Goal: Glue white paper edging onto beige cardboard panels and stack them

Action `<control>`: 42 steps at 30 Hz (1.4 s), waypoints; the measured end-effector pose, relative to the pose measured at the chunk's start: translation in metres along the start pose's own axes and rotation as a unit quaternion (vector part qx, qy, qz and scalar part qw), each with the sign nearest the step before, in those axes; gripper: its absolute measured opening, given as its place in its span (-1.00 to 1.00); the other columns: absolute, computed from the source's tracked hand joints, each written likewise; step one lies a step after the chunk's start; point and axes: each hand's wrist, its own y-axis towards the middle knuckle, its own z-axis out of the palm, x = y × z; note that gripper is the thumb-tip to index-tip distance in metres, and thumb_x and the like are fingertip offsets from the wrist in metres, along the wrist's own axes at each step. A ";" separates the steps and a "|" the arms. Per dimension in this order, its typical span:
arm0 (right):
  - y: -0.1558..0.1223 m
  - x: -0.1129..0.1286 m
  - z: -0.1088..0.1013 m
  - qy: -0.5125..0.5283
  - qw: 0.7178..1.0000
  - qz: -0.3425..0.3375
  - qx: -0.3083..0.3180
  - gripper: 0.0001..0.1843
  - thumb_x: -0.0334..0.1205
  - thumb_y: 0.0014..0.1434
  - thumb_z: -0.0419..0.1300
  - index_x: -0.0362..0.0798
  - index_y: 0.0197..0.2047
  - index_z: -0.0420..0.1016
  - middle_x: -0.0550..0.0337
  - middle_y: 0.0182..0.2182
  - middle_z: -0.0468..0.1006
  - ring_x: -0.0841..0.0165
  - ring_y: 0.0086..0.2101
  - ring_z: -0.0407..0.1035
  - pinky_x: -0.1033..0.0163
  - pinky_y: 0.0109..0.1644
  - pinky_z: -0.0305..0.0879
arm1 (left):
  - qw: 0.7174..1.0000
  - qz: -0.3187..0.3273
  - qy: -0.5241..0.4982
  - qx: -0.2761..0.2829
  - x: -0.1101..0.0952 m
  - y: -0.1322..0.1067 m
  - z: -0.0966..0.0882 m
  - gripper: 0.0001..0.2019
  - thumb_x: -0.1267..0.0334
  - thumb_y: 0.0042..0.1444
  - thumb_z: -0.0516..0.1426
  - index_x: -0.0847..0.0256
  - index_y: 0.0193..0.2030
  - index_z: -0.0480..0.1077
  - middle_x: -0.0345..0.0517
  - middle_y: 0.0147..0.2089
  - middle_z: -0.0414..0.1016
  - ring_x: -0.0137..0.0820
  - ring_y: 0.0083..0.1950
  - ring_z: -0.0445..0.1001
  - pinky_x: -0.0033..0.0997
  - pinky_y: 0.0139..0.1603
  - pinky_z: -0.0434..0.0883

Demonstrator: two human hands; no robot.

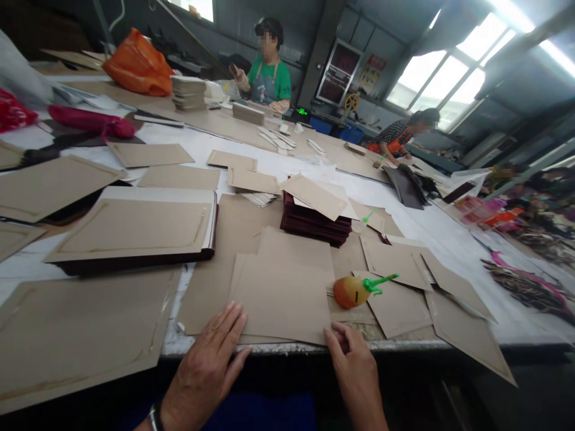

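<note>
Plain tan cardboard sheets (pixel 283 296), flat, overlapping, lying at table's (pixel 458 242) front edge.

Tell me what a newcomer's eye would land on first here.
Probably the orange bottle with the green nozzle, just right of the cardboard sheet at the near edge of the table. The bright orange bag at the table's far left also stands out, then the left hand and right hand at the sheet's near corners.

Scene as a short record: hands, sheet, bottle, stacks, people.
left hand: fingers flat on cardboard sheet, near-left side
right hand: fingertips at its near-right corner
squeeze bottle: right of sheet, green nozzle pointing right
maroon stack: beyond sheet, cardboard on top
left stack: brown-streaked cardboard on top
others: person in green top; person in orange, farther right
</note>
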 end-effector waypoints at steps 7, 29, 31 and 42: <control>0.009 0.027 -0.015 0.245 0.961 0.101 0.083 -0.57 0.16 -0.13 0.21 -0.01 -0.56 0.19 0.32 -0.64 0.28 0.40 -0.57 0.21 0.31 -0.57 0.15 | 1.000 -0.013 0.011 -0.020 0.000 -0.001 0.000 -0.51 0.20 0.15 0.02 0.33 0.20 0.13 0.12 0.15 0.31 -0.22 0.18 0.27 -0.22 0.06 0.39; 0.004 0.091 -0.112 0.429 0.895 0.025 -0.122 -0.59 -0.12 -0.29 0.43 -0.03 -0.48 0.27 0.34 -0.64 0.41 0.48 -0.65 0.28 0.37 -0.61 0.25 | 0.672 -0.418 -0.611 0.022 -0.001 0.037 -0.064 -0.46 -0.02 0.07 0.07 0.23 0.14 0.19 0.04 0.00 0.47 -0.22 0.03 0.43 -0.19 0.08 0.37; 0.001 0.082 -0.091 0.426 0.902 0.042 -0.052 -0.60 -0.09 -0.20 0.40 -0.02 -0.46 0.24 0.37 -0.63 0.38 0.49 -0.64 0.25 0.41 -0.62 0.21 | 0.592 -0.441 -0.673 0.045 0.000 0.044 -0.064 -0.38 -0.03 0.04 0.11 0.28 0.17 0.14 0.08 -0.08 0.50 -0.19 -0.03 0.46 -0.14 0.08 0.37; 0.028 0.080 -0.063 0.340 0.938 -0.048 0.051 -0.54 0.03 0.04 0.22 0.05 -0.02 0.30 0.14 -0.19 0.49 0.28 -0.16 0.36 0.17 -0.07 0.28 | 0.780 -0.343 -0.517 -0.075 0.029 0.059 -0.067 -0.85 0.19 0.00 0.19 0.13 -0.26 0.44 -0.22 -0.25 0.57 -0.37 -0.19 0.52 -0.42 -0.06 0.44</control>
